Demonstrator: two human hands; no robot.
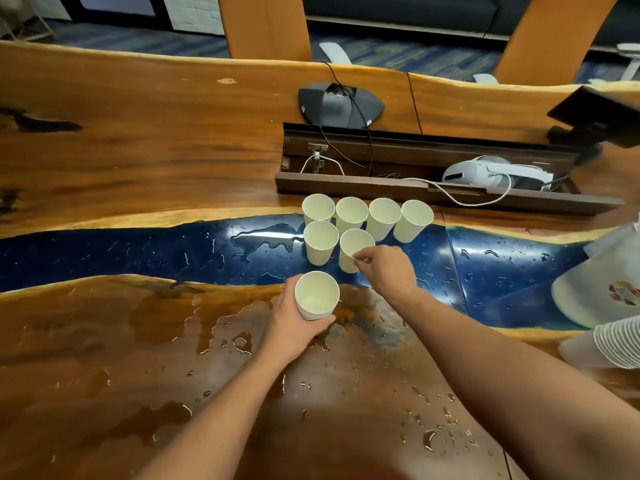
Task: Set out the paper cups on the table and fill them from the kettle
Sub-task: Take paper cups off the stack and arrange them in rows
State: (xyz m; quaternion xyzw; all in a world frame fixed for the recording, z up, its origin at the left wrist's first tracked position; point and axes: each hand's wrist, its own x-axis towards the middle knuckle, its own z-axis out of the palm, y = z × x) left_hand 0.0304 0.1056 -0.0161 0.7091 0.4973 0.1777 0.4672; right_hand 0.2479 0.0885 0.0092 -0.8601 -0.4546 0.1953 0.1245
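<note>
Several white paper cups stand upright in two rows on the blue resin strip of the wooden table. The back row holds more cups than the front row, whose left cup stands free. My right hand pinches the rim of the front right cup, which stands on the table. My left hand grips a nested stack of cups just above the wet wood, nearer to me. No kettle is in view.
Water puddles and drops cover the resin strip and the near wood. An open cable tray with a white headset lies behind the cups, a conference phone beyond. A plastic bag with stacked cups lies at the right edge.
</note>
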